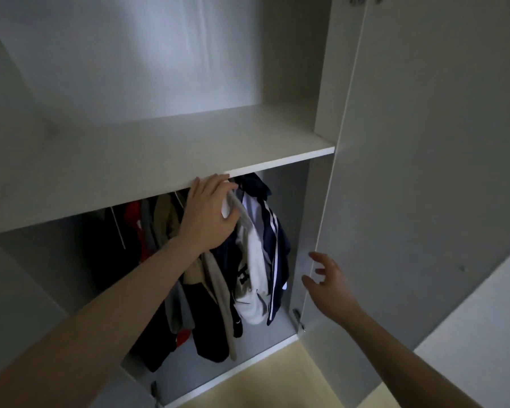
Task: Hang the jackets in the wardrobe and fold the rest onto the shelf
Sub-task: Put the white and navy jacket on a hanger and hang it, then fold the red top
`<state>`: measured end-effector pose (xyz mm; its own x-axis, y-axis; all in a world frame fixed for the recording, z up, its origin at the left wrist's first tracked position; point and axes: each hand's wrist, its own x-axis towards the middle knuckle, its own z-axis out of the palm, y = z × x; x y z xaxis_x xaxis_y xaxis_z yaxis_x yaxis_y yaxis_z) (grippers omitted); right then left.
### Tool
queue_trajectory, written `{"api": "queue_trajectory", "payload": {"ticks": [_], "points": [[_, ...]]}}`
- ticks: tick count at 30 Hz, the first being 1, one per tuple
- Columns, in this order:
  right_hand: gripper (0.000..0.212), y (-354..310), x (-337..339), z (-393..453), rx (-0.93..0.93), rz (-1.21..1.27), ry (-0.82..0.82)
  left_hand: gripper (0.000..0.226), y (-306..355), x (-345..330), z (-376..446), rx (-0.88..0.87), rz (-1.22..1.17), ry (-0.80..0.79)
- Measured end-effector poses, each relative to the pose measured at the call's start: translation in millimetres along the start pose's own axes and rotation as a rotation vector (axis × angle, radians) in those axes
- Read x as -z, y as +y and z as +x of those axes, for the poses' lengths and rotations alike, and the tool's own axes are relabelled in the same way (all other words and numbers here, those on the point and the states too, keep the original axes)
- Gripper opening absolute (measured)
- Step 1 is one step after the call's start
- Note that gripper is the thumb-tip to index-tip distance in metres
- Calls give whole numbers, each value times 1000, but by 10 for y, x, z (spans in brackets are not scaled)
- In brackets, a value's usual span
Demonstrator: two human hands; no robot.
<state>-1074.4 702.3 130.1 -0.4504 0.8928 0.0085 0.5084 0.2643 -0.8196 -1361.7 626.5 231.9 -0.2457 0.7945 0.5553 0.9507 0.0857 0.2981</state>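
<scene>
Your left hand [209,217] reaches in just under the front edge of the shelf [165,160], its fingers [218,185] and thumb curled round the shoulder of a white and navy jacket [258,248], gripping it at the top. Your right hand [329,285] hovers free with fingers spread and relaxed, holding nothing, just beside the edge of the open wardrobe door [418,172]. The jacket hangs at the right end of a row of hanging clothes [171,231], red, beige, grey and dark, inside the lower wardrobe compartment. Pale floor [277,375] shows below.
</scene>
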Motion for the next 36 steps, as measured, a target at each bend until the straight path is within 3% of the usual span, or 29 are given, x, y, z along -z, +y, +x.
{"api": "queue_trajectory", "payload": {"ticks": [3, 9, 17, 26, 36], "points": [[52, 142, 188, -534, -33, 3, 28, 36, 500, -199, -572, -32, -188, -186], [45, 546, 628, -1672, -190, 83, 123, 36, 1367, -483, -1528, 44, -487, -734], [39, 1054, 1581, -3474, -343, 113, 327, 34, 2955, -832, -2473, -175, -550, -873], [40, 1923, 2791, -6245, -588, 98, 676, 33, 5663, -899, -3700, -588, -640, -991], [39, 2398, 3297, -8778, -880, 160, 1131, 29, 8066, -729, -5089, -1064, -698, -1207]]}}
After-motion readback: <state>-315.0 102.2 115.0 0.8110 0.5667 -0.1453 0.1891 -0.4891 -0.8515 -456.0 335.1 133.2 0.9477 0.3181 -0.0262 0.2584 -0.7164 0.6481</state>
